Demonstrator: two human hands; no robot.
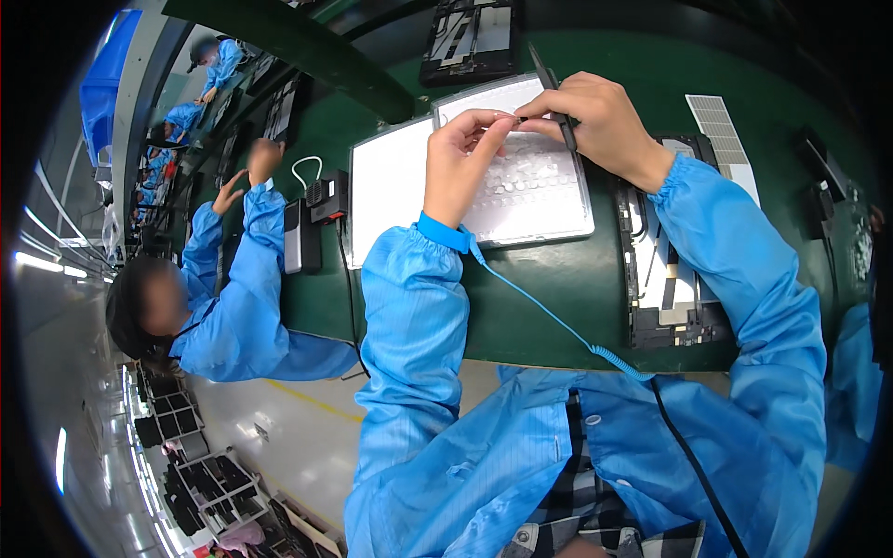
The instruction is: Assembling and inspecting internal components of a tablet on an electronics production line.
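Observation:
My left hand (462, 163) is raised over a clear plastic tray (584, 226), thumb and forefinger pinched together on something too small to make out. Against those fingertips, my right hand (595, 121) also pinches. It holds a slim black tool (542, 70), possibly tweezers, slanting up between its fingers. In the tray, small clear pieces (530, 177) lie in rows. A blue wrist strap (443, 232) circles my left wrist, its coiled cord (609, 356) running down to the right. Under my right forearm, an opened electronic device (679, 312) with bare inner parts lies on the green bench.
A white sheet or tray (386, 186) adjoins the clear tray. Left of it stand a small black box (327, 197) and a grey-black block (299, 240) with cables. Another opened device (470, 46) lies at the back; a gridded sheet (714, 126) lies right. A co-worker (233, 298) works at left.

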